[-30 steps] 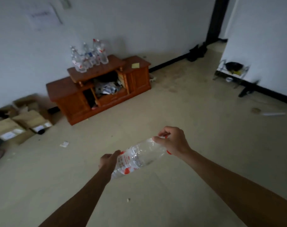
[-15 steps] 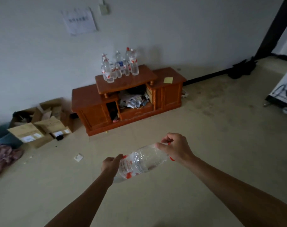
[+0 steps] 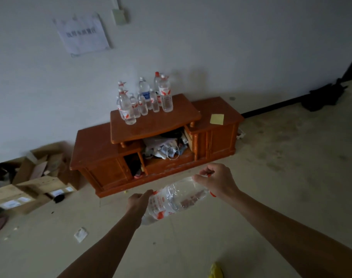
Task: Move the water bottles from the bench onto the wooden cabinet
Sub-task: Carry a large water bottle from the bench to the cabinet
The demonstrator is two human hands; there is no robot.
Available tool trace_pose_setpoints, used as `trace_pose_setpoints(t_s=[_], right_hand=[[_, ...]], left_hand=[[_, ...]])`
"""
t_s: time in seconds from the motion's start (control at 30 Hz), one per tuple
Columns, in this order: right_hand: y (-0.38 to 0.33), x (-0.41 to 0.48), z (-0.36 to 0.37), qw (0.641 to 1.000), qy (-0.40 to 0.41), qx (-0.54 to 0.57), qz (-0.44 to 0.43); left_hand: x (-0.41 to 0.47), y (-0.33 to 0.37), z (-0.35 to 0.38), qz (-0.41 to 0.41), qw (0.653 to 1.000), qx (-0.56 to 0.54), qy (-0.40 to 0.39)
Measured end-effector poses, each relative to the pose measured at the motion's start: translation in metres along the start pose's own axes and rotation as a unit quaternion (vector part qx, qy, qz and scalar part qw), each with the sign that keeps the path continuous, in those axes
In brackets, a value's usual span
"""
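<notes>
I carry a clear plastic water bottle (image 3: 175,199) with a red-printed label, lying almost sideways in front of me. My left hand (image 3: 138,200) grips its base end. At the neck end, my right hand (image 3: 217,181) holds it, fingers curled over the red cap. Ahead stands the low wooden cabinet (image 3: 103,145) against the white wall. Several water bottles (image 3: 145,99) stand upright in a cluster on its raised middle shelf. The bench is out of view.
A yellow note (image 3: 217,118) lies on the cabinet's right top. Clutter fills its open middle compartment (image 3: 165,149). Cardboard boxes (image 3: 30,183) sit on the floor to the left, a scrap of paper (image 3: 80,234) nearer me, dark items (image 3: 323,95) by the far right wall.
The cabinet has grown larger and shifted toward the centre of view as I came closer. Both hands keep the same hold on the bottle.
</notes>
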State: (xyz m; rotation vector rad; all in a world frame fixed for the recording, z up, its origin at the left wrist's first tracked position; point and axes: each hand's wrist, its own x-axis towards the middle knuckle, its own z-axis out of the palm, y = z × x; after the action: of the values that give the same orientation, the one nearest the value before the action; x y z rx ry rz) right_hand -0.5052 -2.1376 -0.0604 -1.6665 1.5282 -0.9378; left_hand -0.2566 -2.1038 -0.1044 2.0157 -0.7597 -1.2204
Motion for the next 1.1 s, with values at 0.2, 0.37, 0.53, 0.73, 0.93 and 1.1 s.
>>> trace_pose_setpoints(t_s=[0.2,0.37,0.53,0.73,0.93,1.1], right_hand=[[-0.006,0.189,-0.012,0.998,-0.054,-0.005,-0.038],[-0.018,0.299,0.025,0.991,-0.121,-0.018,-0.054],[-0.016,0.409,0.084,0.988,-0.138,-0.016,-0.063],[-0.048,0.545,0.135,0.991,-0.111,-0.022,-0.076],[-0.061,0.653,0.157,0.991,-0.103,-0.044,-0.071],[-0.045,0.748,0.179,0.988,-0.119,-0.060,-0.077]], left_hand=[[0.105,0.101,0.032,0.006,0.997,-0.066,0.030],[0.169,0.149,0.028,-0.034,0.987,-0.142,0.065],[0.286,0.186,0.008,-0.087,0.981,-0.148,0.090],[0.438,0.252,-0.022,-0.081,0.986,-0.121,0.087],[0.552,0.321,-0.025,-0.099,0.987,-0.110,0.060],[0.632,0.359,-0.007,-0.129,0.982,-0.128,0.056]])
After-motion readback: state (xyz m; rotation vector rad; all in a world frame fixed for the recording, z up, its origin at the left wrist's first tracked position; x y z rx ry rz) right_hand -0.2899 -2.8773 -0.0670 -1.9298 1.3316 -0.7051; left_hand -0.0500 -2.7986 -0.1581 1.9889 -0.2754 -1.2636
